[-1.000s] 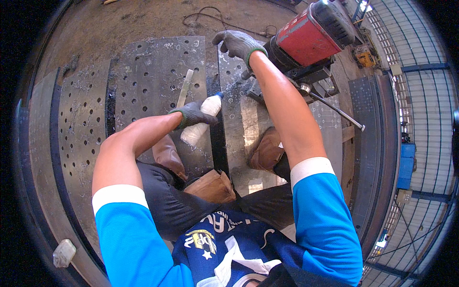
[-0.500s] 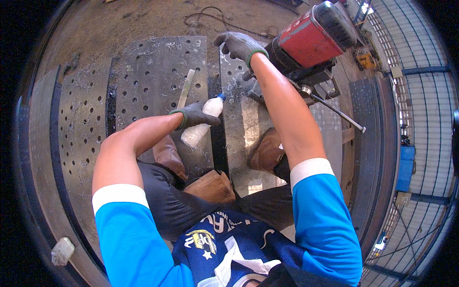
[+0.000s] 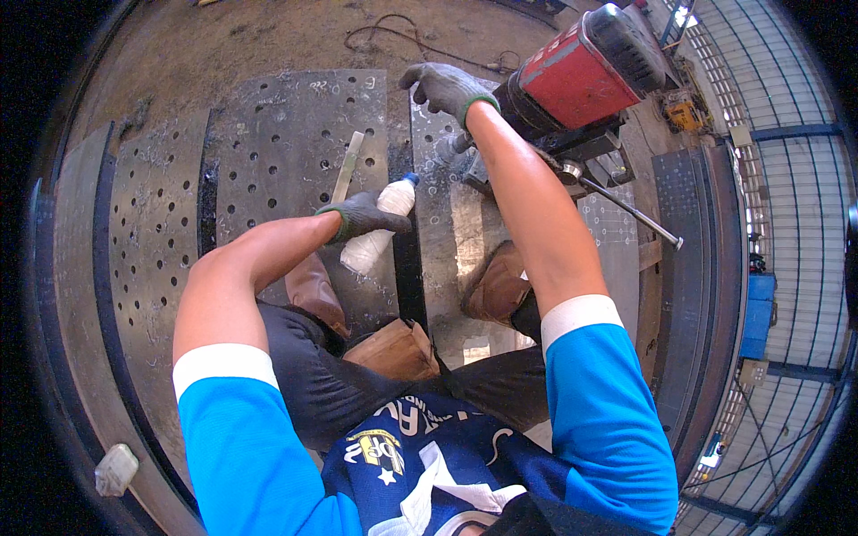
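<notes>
My left hand (image 3: 362, 214), in a dark grey glove, is wrapped around a white plastic bottle (image 3: 393, 202) with a blue cap. The bottle is tilted, its cap pointing away and to the right, above the perforated steel plates. My right hand (image 3: 444, 89), gloved the same way, reaches far out beside a red and black drilling machine (image 3: 572, 76). Its fingers are apart and bent downward, with nothing visible in them. A long metal handle (image 3: 635, 214) sticks out from the machine's side. Whatever lies beneath the right palm is hidden.
Steel plates with rows of holes (image 3: 161, 223) lie side by side under me, strewn with metal shavings. A flat strip (image 3: 349, 165) rests just beyond my left hand. Between my boots (image 3: 496, 281) is a brown leather piece (image 3: 393, 348). A cable (image 3: 393, 29) curls on the ground ahead.
Almost nothing differs. My right hand and the machine appear very slightly lower in the picture, and the left hand keeps its grip on the bottle.
</notes>
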`<control>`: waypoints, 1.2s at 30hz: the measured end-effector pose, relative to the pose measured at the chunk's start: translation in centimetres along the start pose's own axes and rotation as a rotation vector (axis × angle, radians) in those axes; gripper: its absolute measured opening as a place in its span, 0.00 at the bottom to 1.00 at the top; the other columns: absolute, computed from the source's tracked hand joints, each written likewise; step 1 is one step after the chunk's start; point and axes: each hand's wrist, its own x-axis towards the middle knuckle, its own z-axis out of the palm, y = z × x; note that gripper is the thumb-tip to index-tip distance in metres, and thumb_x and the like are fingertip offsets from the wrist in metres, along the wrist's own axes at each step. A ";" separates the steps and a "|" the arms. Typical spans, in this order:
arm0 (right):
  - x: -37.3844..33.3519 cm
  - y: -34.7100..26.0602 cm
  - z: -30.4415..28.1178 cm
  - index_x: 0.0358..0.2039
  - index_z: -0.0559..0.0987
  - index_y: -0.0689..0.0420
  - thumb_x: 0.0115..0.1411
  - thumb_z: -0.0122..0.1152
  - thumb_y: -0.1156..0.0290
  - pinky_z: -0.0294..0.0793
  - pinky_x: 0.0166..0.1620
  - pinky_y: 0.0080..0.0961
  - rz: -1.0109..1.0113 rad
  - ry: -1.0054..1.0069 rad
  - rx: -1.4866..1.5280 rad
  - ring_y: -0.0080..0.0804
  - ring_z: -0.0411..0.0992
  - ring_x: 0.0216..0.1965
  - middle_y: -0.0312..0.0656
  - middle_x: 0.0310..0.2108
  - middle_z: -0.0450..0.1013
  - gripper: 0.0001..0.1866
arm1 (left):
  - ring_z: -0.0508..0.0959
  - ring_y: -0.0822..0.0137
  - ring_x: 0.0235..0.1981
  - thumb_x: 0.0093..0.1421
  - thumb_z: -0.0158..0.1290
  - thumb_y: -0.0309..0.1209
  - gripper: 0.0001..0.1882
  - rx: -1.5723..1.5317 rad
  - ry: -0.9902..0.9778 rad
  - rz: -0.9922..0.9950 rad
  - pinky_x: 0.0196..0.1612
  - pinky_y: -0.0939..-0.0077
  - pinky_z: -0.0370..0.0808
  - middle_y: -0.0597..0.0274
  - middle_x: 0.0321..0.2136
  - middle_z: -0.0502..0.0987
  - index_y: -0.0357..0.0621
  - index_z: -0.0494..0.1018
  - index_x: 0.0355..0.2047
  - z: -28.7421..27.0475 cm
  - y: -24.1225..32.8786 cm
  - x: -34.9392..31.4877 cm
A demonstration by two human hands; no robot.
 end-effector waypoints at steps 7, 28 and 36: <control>0.0 -0.5 0.1 0.51 0.84 0.45 0.62 0.62 0.69 0.75 0.57 0.40 0.046 0.031 -0.036 0.48 0.77 0.54 0.46 0.51 0.80 0.16 | 0.81 0.54 0.53 0.43 0.73 0.57 0.49 0.004 0.043 0.021 0.57 0.62 0.76 0.50 0.53 0.80 0.42 0.73 0.61 0.5 -2.1 1.6; 0.1 -0.3 0.4 0.56 0.81 0.48 0.64 0.52 0.71 0.79 0.49 0.38 -0.001 0.011 -0.034 0.41 0.80 0.43 0.44 0.45 0.82 0.21 | 0.82 0.52 0.49 0.38 0.71 0.62 0.49 0.202 0.065 -0.045 0.54 0.61 0.76 0.46 0.50 0.82 0.37 0.79 0.53 0.3 -2.5 1.9; -0.4 -1.6 -0.1 0.52 0.84 0.44 0.60 0.61 0.68 0.75 0.57 0.40 0.126 -0.012 -0.024 0.47 0.76 0.56 0.45 0.54 0.79 0.18 | 0.83 0.52 0.47 0.37 0.70 0.63 0.48 0.208 0.043 -0.068 0.51 0.61 0.77 0.45 0.47 0.83 0.35 0.80 0.50 0.2 -2.7 2.3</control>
